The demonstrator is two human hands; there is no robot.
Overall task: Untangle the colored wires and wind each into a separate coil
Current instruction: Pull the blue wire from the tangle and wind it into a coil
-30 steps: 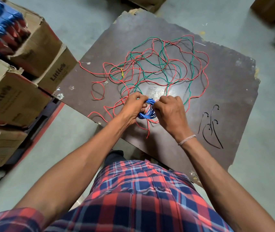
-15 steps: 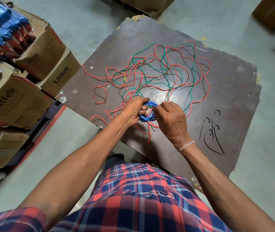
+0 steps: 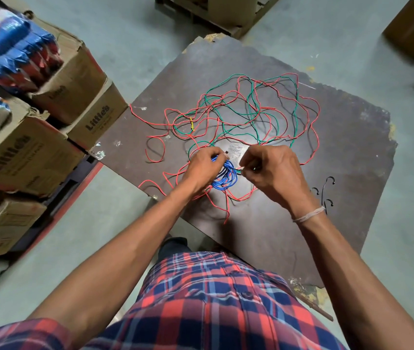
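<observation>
- Since the earlier frames, the right hand (image 3: 274,170) has drawn away from the blue coil (image 3: 226,176); half a second ago its fingers were against the loops, and a gap of bare board (image 3: 352,157) now shows between the two hands.
- Left hand (image 3: 204,169) unchanged in its role: fingers curled round the left side of the blue coil, gripping the bundled loops just above the board.
- Right hand fingers are curled and pinch something thin at the fingertips; it appears to be a short green-tinted end running toward the coil, but whether it is the blue wire's tail or a strand of green wire (image 3: 251,102) cannot be told.
- Governing relation: the coil sits between the hands, held at the left one, with its loops hanging toward the person. The strand runs roughly side to side from the coil to the right hand, so the right hand is the free, working one and the left the anchor.
- Judgement: the blue wire is near fully wound; the step in hand looks like securing or tucking its end.
- Remaining work lies beyond the hands: red wire (image 3: 311,137) and green wire are spread in one interlaced tangle across the middle of the board, red loops also trailing under the left wrist and toward the near edge.
- Risk, as judged: red strands pass directly beneath the coil and could be caught up in it.
- Also present: black ties (image 3: 325,193) just right of the right wrist, and cardboard boxes (image 3: 49,152) stacked at the left.
</observation>
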